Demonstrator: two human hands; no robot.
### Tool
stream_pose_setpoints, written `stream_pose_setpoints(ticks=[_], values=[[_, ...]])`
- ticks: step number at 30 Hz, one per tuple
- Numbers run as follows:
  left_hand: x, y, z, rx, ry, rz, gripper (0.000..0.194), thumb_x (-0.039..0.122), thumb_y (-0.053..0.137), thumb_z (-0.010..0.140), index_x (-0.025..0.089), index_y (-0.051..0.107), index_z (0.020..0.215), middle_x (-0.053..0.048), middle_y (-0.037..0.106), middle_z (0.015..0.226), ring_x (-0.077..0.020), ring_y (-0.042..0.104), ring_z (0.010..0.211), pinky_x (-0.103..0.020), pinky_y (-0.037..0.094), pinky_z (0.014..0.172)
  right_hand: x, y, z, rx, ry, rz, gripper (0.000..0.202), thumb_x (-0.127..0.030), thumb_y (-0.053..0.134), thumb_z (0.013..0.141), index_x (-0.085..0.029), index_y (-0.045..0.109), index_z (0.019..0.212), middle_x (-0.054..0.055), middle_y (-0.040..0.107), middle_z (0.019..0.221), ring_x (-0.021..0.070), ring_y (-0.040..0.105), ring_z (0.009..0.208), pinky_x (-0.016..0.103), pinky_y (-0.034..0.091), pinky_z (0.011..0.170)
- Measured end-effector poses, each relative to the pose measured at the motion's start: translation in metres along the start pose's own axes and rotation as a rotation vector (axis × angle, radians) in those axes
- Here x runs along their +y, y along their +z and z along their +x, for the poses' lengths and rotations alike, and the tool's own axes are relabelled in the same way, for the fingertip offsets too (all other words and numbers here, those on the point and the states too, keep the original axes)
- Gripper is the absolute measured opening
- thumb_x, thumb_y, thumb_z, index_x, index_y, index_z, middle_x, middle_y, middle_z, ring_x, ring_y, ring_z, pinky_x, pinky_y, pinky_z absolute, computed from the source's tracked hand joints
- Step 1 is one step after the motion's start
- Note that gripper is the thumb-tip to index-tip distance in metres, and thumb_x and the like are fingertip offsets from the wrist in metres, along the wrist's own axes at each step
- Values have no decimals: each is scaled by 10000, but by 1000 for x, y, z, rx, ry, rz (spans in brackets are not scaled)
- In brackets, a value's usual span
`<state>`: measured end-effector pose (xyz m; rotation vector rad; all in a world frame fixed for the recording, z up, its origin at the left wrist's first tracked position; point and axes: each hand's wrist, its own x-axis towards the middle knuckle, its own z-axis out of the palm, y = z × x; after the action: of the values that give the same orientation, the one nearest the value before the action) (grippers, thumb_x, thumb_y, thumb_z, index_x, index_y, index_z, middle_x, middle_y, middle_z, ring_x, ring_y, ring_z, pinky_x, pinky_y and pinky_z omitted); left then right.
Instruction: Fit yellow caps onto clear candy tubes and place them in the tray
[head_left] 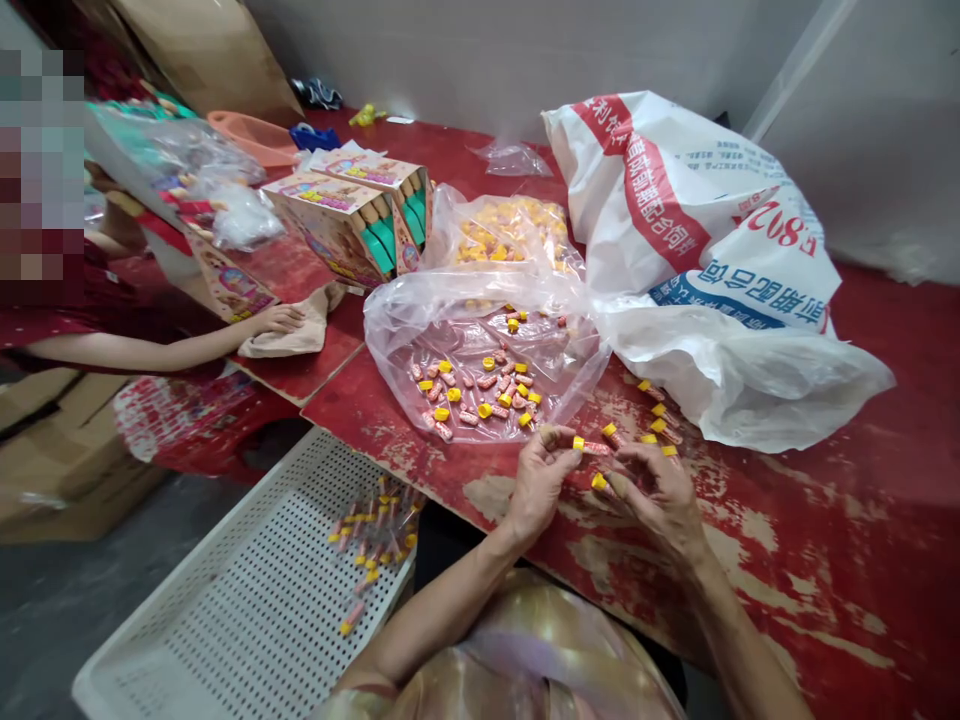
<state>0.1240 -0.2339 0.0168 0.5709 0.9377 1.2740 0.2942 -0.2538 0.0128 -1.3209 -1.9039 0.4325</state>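
Note:
My left hand point(541, 483) pinches a small pink-and-white tube by its yellow cap point(578, 444), over the table's front edge. Beside it, my right hand point(660, 495) has its fingers closed around another yellow-capped tube point(599, 482). More capped tubes point(658, 425) lie on the red table just beyond my right hand. An open clear plastic bag point(555, 395) spreads out past my left hand, with loose tubes and yellow caps in it. Behind it sits a second clear bag full of yellow caps point(517, 230).
A white sack point(720, 200) stands at the back right. A perforated white crate point(225, 570) with capped tubes is below the table at left. Printed boxes point(330, 225) stand at back left, near another person's hand point(279, 319) on a cloth point(300, 335).

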Motion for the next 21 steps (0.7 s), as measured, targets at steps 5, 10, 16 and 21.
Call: stream_pose_setpoints(ticks=[5, 10, 16, 21], values=[[-1, 1, -3, -56, -36, 69, 240, 228, 773, 590, 136, 673, 787, 7, 632, 760, -98, 581, 679, -223, 480, 689, 3, -3, 5, -21, -154, -135, 173, -230, 544, 881, -187, 540, 1048, 67, 616, 1031, 173, 579, 975, 276, 444, 803], [-3, 5, -9, -158, -18, 283, 204, 281, 651, 730, 142, 716, 864, -38, 668, 832, -148, 593, 793, -262, 463, 772, -2, -4, 11, -66, -236, -149, 132, -230, 505, 903, -182, 538, 1022, 69, 629, 987, 179, 587, 966, 286, 431, 813], [-3, 14, -15, -254, 51, 469, 258, 237, 491, 815, 154, 705, 932, -39, 651, 863, -157, 566, 838, -256, 438, 790, -2, 2, 8, -35, -253, -221, 74, -215, 471, 915, -168, 519, 948, 63, 607, 871, 168, 588, 838, 273, 427, 735], [-8, 18, -7, -370, 67, 691, 267, 247, 453, 834, 127, 688, 873, -32, 639, 755, -139, 556, 701, -241, 447, 697, 6, -9, 2, -86, -213, -329, 216, -341, 384, 954, -198, 514, 857, 20, 576, 739, 158, 567, 675, 274, 422, 635]])
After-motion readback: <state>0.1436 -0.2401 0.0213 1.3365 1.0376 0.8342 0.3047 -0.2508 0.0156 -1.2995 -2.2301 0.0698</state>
